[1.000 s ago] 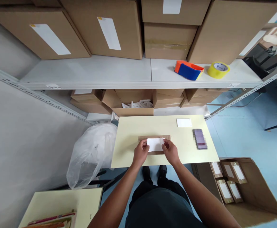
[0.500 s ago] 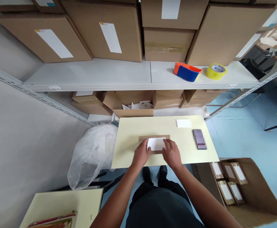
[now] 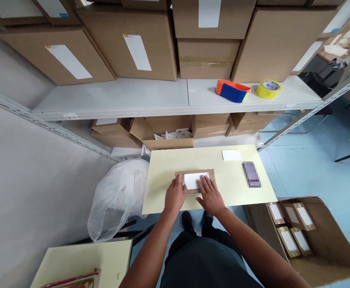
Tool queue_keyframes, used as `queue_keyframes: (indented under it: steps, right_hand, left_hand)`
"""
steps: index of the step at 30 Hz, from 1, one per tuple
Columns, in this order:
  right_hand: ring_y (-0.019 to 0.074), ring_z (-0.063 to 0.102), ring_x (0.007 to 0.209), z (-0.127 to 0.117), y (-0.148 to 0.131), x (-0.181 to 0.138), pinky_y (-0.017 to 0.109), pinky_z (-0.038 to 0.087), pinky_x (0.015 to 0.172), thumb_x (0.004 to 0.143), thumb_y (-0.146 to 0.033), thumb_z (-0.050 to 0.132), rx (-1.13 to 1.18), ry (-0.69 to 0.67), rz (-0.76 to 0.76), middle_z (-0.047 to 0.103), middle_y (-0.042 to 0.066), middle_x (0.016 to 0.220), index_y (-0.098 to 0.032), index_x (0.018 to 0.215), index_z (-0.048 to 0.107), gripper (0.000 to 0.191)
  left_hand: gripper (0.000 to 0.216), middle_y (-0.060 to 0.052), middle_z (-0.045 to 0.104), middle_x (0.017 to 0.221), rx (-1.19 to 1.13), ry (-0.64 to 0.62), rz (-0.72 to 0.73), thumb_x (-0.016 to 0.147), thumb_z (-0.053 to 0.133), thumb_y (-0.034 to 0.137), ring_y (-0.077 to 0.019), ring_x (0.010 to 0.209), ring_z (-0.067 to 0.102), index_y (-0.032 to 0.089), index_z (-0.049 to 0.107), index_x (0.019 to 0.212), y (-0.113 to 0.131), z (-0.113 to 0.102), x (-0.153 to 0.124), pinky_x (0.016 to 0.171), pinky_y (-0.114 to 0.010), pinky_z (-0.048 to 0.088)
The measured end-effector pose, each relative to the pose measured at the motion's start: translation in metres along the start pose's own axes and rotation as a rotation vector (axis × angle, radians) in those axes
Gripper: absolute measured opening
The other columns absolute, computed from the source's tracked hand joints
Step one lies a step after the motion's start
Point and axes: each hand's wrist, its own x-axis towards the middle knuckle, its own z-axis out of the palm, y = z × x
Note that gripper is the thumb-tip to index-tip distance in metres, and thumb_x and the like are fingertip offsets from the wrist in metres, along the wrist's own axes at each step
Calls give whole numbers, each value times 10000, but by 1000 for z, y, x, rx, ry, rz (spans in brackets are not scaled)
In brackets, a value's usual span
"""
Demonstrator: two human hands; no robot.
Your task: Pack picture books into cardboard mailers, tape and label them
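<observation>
A small flat brown cardboard parcel point(image 3: 210, 174) lies on the pale yellow table point(image 3: 163, 168) with a white label point(image 3: 192, 180) on its top. My left hand point(image 3: 175, 197) rests at the parcel's left end, fingers curled against its edge. My right hand point(image 3: 209, 195) lies flat and open on the parcel, fingers spread over the right part of the label.
A white card point(image 3: 231, 155) and a blurred purple stack point(image 3: 251, 174) lie on the table's right side. An open carton point(image 3: 319, 240) with labelled parcels stands on the floor at right. A plastic bag point(image 3: 117, 196) sits left. Tape dispenser point(image 3: 232, 90) and yellow tape roll point(image 3: 268, 89) are on the shelf.
The label went from being held by both hands' fingertips above the parcel to lying flat on it. My right hand opened and now presses on it; my left shifted to the parcel's edge.
</observation>
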Motion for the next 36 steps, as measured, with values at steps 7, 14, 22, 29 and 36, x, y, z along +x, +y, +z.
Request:
queue_keyframes:
  steps: [7,14,22,29,36]
  right_hand:
    - [324,180,1564,1,8,0,549,267,1234,894,-233,555,84,34,-20,268,203,1664,-59,1613,210,816]
    - [335,172,1565,4,15,-5,564,246,1240,881,-163,511,-7,57,-14,249,223,1663,-25,1615,153,829]
    - [338,165,1566,-3,5,-5,546,165,1260,851,-282,596,-57,4,31,211,215,1674,-13,1608,185,902]
    - [340,198,1558,0,4,19,553,155,1253,887,-337,578,-80,-32,-63,236,186,1673,-63,1611,231,849]
    - [388,213,1545,-13,34,7,634,148,1225,841,-373,662,-102,-16,212,216,187,1674,-88,1614,234,929]
  left_hand:
    - [657,-134,413,1610,111,-80,504,937,419,188,-279,1527,309,147,319,1585,17,31,-22,1257,-495,238]
    - [729,-148,258,1671,203,-61,411,971,476,379,-291,1569,174,142,238,1618,17,50,-15,1268,-512,189]
    - [850,-203,258,1660,232,7,268,928,557,539,-360,1548,227,171,232,1622,6,46,-18,1238,-628,149]
    - [837,-235,278,1647,302,-16,318,862,639,469,-393,1549,199,112,362,1567,1,42,-11,1240,-609,163]
    - [870,-232,255,1656,317,24,302,816,679,468,-399,1547,205,138,372,1560,-4,39,-14,1229,-617,183]
